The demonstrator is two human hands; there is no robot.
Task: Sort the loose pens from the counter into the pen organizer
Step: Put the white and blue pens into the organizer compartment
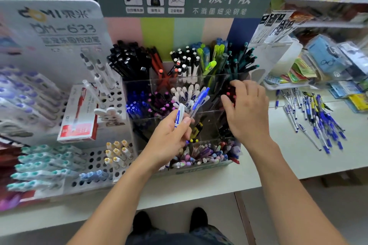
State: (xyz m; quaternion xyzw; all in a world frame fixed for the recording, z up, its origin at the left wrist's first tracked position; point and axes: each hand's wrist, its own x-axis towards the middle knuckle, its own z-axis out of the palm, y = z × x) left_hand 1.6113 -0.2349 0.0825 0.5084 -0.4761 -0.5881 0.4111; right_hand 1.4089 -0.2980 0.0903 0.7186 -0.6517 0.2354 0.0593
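Head view: shoes (170, 223) stand at 6 o'clock, below the counter (298, 157). Left hand (169, 139) pinches two blue-and-white pens (191, 107), long axes pointing toward 1 o'clock, just before the clear pen organizer (199, 93). Right hand (247, 109), fingers curled, reaches into a red-pen compartment; whether it grasps anything cannot be told. Loose pens (310, 115) lie at 3 o'clock, nearer the right hand.

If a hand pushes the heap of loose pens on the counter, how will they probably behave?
The loose pens look thin and round, so some would probably roll. They lie crossed over each other, so a push likely drags neighbours along. They seem light and stiff.
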